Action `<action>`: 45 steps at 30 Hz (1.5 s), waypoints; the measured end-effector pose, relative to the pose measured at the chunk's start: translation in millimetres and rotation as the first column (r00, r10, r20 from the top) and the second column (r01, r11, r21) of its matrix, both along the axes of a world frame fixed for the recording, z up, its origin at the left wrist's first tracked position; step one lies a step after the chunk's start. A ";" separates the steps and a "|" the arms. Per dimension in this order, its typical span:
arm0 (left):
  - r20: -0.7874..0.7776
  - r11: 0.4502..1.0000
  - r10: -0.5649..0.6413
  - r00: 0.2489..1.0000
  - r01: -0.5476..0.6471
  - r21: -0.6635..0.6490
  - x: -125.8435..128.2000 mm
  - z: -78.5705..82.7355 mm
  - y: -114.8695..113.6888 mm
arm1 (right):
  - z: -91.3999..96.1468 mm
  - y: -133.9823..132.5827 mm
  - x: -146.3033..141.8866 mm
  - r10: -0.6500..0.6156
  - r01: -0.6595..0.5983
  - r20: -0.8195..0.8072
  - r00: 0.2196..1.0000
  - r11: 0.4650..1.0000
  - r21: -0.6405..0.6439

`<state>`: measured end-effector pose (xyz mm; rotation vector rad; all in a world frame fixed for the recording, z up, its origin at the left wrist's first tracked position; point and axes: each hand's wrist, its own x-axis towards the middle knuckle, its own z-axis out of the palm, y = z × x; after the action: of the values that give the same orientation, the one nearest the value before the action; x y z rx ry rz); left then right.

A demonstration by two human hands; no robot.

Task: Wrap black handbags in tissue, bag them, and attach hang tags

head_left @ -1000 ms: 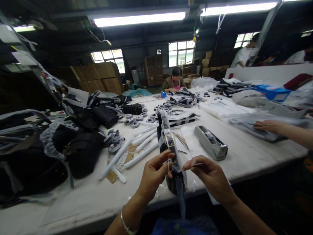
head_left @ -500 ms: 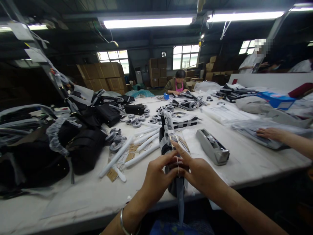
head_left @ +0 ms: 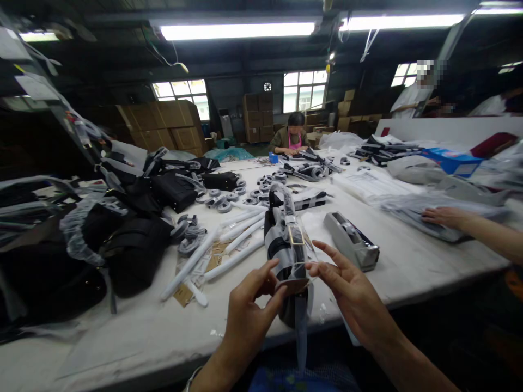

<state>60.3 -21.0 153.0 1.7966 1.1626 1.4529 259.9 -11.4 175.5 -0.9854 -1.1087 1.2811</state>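
Note:
A black handbag (head_left: pixel 274 239) stands on the table in front of me, its strap and handle wrapped in clear plastic, with a gold buckle (head_left: pixel 296 235) facing up. Over the bag's near end, my left hand (head_left: pixel 255 302) pinches a brown paper hang tag (head_left: pixel 293 285) between thumb and fingers. A thin white string runs from the tag to my right hand (head_left: pixel 347 286), whose thumb and index finger pinch it while the other fingers reach forward. A plastic-wrapped strap end (head_left: pixel 301 337) hangs down over the table edge.
A grey tape dispenser (head_left: pixel 352 239) stands right of the bag. White wrapped tubes (head_left: pixel 192 264), tags and rolled straps (head_left: pixel 224 202) lie to the left, near several black bags (head_left: pixel 139 250). At right, another person's hand (head_left: pixel 443 216) rests on plastic-covered pieces. A person (head_left: pixel 292 136) sits across the table.
My hands have drawn apart: the left now shows the brown tag, and the right has moved right, stretching the string. The buckle is uncovered. The view has shifted slightly.

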 end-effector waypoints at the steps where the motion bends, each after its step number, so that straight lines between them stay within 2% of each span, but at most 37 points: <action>1: 0.051 0.998 0.017 0.999 -0.014 -0.058 -0.7 0.8 0.7 | -5.2 -1.1 1.5 -0.024 0.020 0.088 0.996 0.999 0.047; 3: 0.108 0.995 0.036 0.994 -0.026 -0.095 -0.7 4.3 -0.8 | -15.7 -4.2 3.5 -0.083 0.042 0.270 0.959 0.987 0.157; 4: 0.103 0.997 0.044 0.994 -0.038 -0.066 -0.1 6.6 -3.3 | -20.5 -5.8 3.6 -0.109 0.040 0.341 0.934 0.978 0.202; 7: 0.003 0.982 0.079 0.997 -0.078 0.174 2.5 13.8 -15.6 | -30.8 -9.8 0.5 -0.136 -0.006 0.447 0.884 0.953 0.303; 9: -0.085 0.932 0.096 0.992 -0.060 0.357 2.7 16.0 -25.0 | -33.8 -10.9 -2.5 -0.130 -0.060 0.472 0.872 0.928 0.367; 11: -0.153 0.875 0.108 0.982 -0.021 0.485 0.9 14.1 -33.0 | -34.3 -11.0 -4.1 -0.149 -0.103 0.481 0.864 0.883 0.459; 13: -0.213 0.820 0.099 0.972 0.042 0.571 -2.0 8.4 -39.2 | -33.9 -10.4 -3.9 -0.188 -0.143 0.494 0.849 0.817 0.558; 16: -0.375 0.737 0.016 0.927 0.243 0.631 -4.8 -0.8 -47.6 | -35.5 -8.5 -2.6 -0.250 -0.224 0.545 0.800 0.719 0.658; 17: -0.433 0.716 -0.017 0.901 0.313 0.624 -4.8 -2.2 -50.7 | -37.3 -7.6 -2.6 -0.267 -0.251 0.571 0.777 0.699 0.670; 19: -0.524 0.713 -0.066 0.849 0.408 0.570 -3.9 -1.7 -57.4 | -42.2 -5.4 -3.5 -0.297 -0.287 0.619 0.728 0.687 0.667; 21: -0.580 0.738 -0.124 0.805 0.465 0.489 -3.6 1.0 -63.0 | -47.5 -3.3 -4.7 -0.311 -0.279 0.652 0.692 0.717 0.638; 23: -0.609 0.752 -0.189 0.770 0.513 0.415 -5.3 1.0 -65.7 | -50.5 -1.9 -4.7 -0.282 -0.245 0.666 0.691 0.775 0.582; 24: -0.610 0.750 -0.210 0.764 0.526 0.400 -7.0 -1.1 -65.6 | -50.5 -1.6 -3.8 -0.242 -0.230 0.666 0.706 0.811 0.538; 26: -0.611 0.746 -0.227 0.758 0.539 0.391 -11.2 -9.8 -62.6 | -47.1 -1.7 -0.3 -0.082 -0.243 0.634 0.769 0.880 0.408; 27: -0.616 0.747 -0.225 0.755 0.539 0.388 -13.1 -15.5 -60.2 | -43.8 -1.9 1.6 0.032 -0.270 0.576 0.817 0.904 0.332; 29: -0.626 0.751 -0.221 0.748 0.540 0.380 -15.9 -26.6 -55.4 | -35.3 -1.4 4.0 0.268 -0.346 0.348 0.899 0.920 0.185; 30: -0.630 0.750 -0.225 0.743 0.545 0.374 -16.5 -30.8 -53.4 | -30.5 -0.4 3.6 0.339 -0.367 0.198 0.920 0.922 0.126; 31: -0.640 0.749 -0.234 0.732 0.556 0.361 -16.6 -33.9 -51.9 | -25.7 1.2 1.9 0.354 -0.358 0.056 0.933 0.931 0.077; 32: -0.647 0.744 -0.246 0.722 0.568 0.351 -16.4 -35.7 -51.0 | -21.0 3.4 -1.1 0.321 -0.320 -0.057 0.945 0.947 0.030; 34: -0.654 0.734 -0.269 0.707 0.590 0.336 -15.7 -35.9 -49.9 | -13.1 8.9 -9.2 0.168 -0.180 -0.176 0.970 0.982 -0.050; 36: -0.623 0.747 -0.296 0.724 0.582 0.322 -15.7 -32.3 -48.5 | -7.7 14.3 -17.3 0.031 -0.047 -0.209 0.977 0.996 -0.074; 38: -0.535 0.784 -0.337 0.775 0.546 0.296 -16.2 -25.3 -44.6 | -5.4 17.2 -22.4 -0.023 0.017 -0.198 0.980 0.999 -0.035; 40: -0.376 0.874 -0.297 0.878 0.409 0.263 -15.5 -15.3 -36.5 | -6.1 16.9 -24.5 -0.034 0.040 -0.140 0.990 0.998 0.043; 42: -0.211 0.968 -0.137 0.968 0.177 0.180 -11.1 -4.5 -23.6 | -8.6 14.5 -25.9 -0.033 0.041 -0.061 0.998 0.991 0.125; 43: -0.154 0.991 -0.047 0.987 0.066 0.120 -7.3 0.0 -15.9 | -10.1 13.3 -26.9 -0.027 0.031 -0.027 0.999 0.987 0.158; 45: -0.108 1.000 0.018 0.994 -0.017 0.014 2.4 4.7 -0.5 | -12.7 11.9 -30.0 -0.018 0.016 0.006 1.000 0.979 0.204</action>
<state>62.7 -21.4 157.7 1.8984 1.2275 1.3905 229.9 0.5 162.7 -0.8454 -1.2094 1.1256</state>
